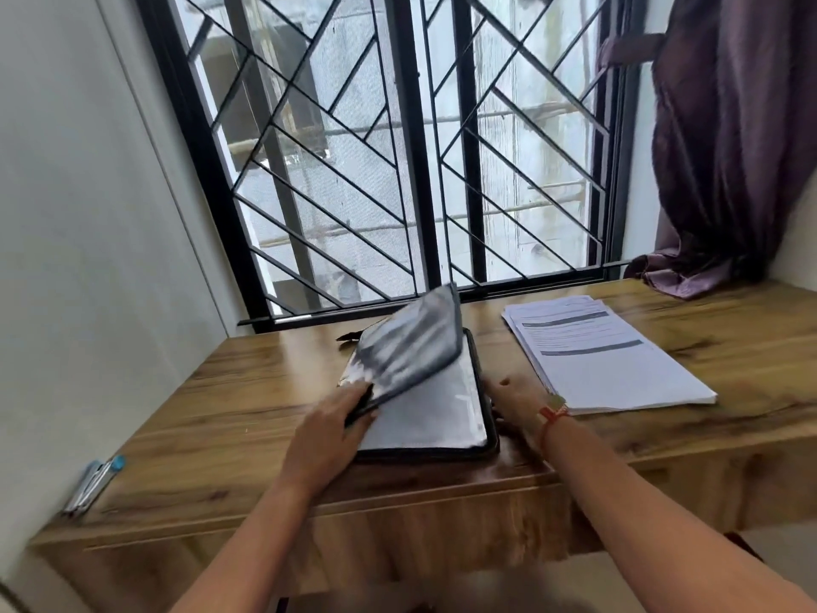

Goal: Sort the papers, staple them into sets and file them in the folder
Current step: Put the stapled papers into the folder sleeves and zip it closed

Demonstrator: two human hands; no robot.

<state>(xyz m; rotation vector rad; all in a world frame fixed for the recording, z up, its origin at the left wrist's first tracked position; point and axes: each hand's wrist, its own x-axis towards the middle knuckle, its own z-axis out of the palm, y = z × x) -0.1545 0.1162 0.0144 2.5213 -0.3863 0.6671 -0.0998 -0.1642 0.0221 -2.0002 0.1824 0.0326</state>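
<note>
Wooden desk [221,391] carries the folder [424,418] at its middle, near me. My left hand [336,418] pinches the folder's raised, blurred leaves at the left edge. My right hand [515,402] lies against the right edge, fingertips hidden, so I cannot tell whether they grip. Papers [610,360] lie far right.

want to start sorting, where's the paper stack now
Head view: the paper stack lies on the right side of the desk, just right of the folder and the right hand.

Desk [221,391] free left of folder [424,413] (pens [95,484] far); papers [610,360] right.
</note>
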